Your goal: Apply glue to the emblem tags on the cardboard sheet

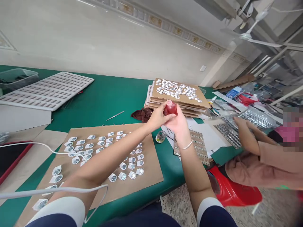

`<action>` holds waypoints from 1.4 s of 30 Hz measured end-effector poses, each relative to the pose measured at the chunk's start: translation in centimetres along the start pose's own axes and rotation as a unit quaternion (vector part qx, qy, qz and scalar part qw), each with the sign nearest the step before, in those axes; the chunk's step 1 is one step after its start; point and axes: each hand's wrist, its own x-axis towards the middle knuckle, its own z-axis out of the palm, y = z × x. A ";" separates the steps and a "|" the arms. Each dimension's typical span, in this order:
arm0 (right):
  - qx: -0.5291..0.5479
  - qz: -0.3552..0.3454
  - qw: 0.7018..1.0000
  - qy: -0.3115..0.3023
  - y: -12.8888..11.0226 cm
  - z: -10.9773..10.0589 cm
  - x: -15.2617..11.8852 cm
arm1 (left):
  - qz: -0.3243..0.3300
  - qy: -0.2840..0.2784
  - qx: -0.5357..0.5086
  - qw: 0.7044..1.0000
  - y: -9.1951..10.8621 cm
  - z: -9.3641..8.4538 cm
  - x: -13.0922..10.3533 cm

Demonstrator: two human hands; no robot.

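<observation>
Above the green table (111, 94), I hold a small translucent red bottle (170, 109) with a pinkish tip. My left hand (158, 119) is closed on its left side. From the right and below, my right hand (178, 124) wraps round it. A small glass jar (160, 136) stands upright below my hands. A dark brown cloth (141, 114) lies just behind my left hand. Under my left forearm is a cardboard sheet (149, 176) bearing rows of small round silvery pieces with white tabs. A thin metal tool (115, 115) rests on the table.
Behind my hands is a stack of cardboard sheets (177, 100) with more small pieces on top. A white slotted tray (54, 86) lies far left. A white cable (71, 189) crosses my left arm. At right, a co-worker's arm (248, 137) reaches over metallic strips, beside a red stool (236, 192).
</observation>
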 end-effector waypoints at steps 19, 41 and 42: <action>-0.295 -0.166 0.927 0.161 3.8 -9.9 -12.3 | -0.203 -0.257 -0.052 0.943 -2.0 6.6 -12.7; -0.296 -0.173 0.919 0.195 4.9 -14.0 -11.2 | -0.297 -0.292 -0.223 0.881 -2.7 7.9 -14.5; -0.328 -0.179 0.905 0.203 4.8 -14.3 -11.2 | -0.265 -0.283 -0.170 0.906 -2.8 7.9 -14.6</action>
